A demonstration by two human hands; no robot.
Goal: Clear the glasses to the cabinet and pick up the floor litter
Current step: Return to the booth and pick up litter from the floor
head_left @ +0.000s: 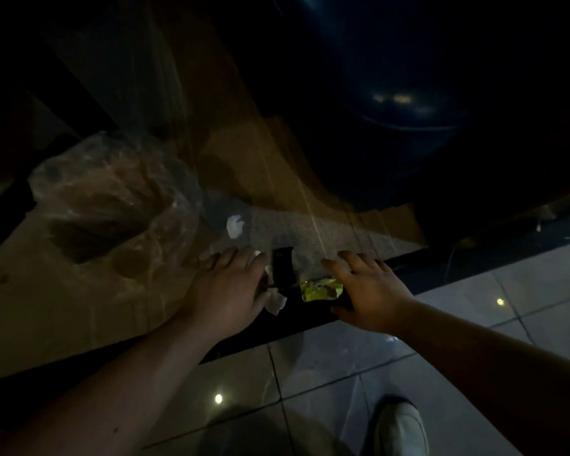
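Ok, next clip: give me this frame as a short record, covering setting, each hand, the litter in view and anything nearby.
setting: dim floor edge, glossy tiles beside a darker strip
left hand: palm down, fingers spread, over white paper scraps; grip unclear
right hand: palm down, open, at a yellow-green wrapper
other litter: white scrap farther off; small black object between the hands
nearby: clear plastic bag at left, flat cardboard, a shoe at bottom
glasses: none in view
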